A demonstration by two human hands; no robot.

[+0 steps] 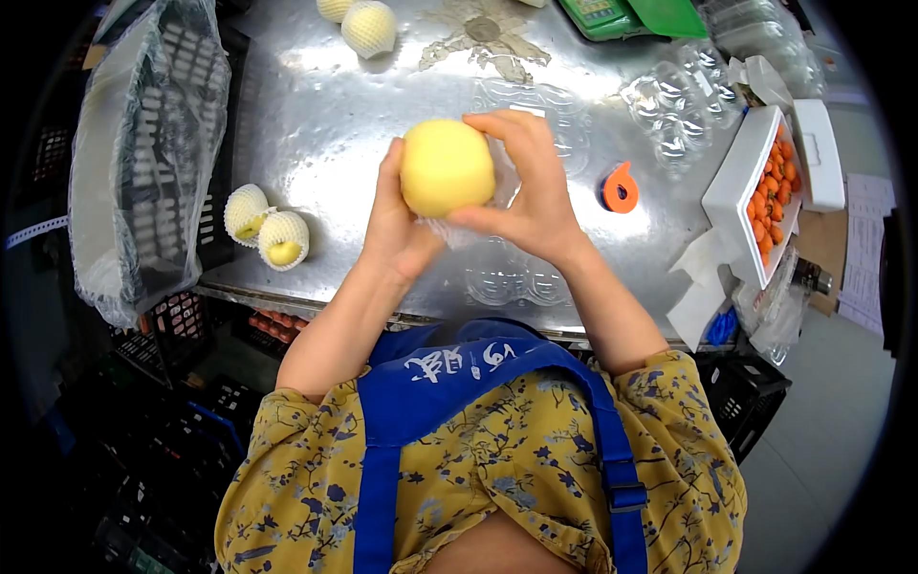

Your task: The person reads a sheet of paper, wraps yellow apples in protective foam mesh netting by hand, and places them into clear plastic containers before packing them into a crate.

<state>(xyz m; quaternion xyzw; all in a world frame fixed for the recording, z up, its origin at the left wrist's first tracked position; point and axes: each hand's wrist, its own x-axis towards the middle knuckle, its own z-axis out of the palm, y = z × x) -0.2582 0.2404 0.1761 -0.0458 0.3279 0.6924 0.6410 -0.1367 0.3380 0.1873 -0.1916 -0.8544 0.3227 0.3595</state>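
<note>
A large, smooth yellow apple (447,167) is raised above the metal table between my two hands. My left hand (392,215) cups it from the left and below. On its right side, my right hand (526,187) grips it with the thumb low and the fingers at the top. Some whitish wrap (454,231) shows under the fruit; its kind is hard to make out. Beneath my hands, clear plastic clamshell packaging (512,277) lies on the table. Two fruits in white foam nets (284,239) rest near the left edge.
More netted fruit (368,29) sits at the back. An orange tape dispenser (621,188) lies right of my hands, near clear clamshells (669,105). A white foam box (732,196) holds small orange fruits. A plastic-covered crate (148,153) stands left; a green scale (612,14) is at the back.
</note>
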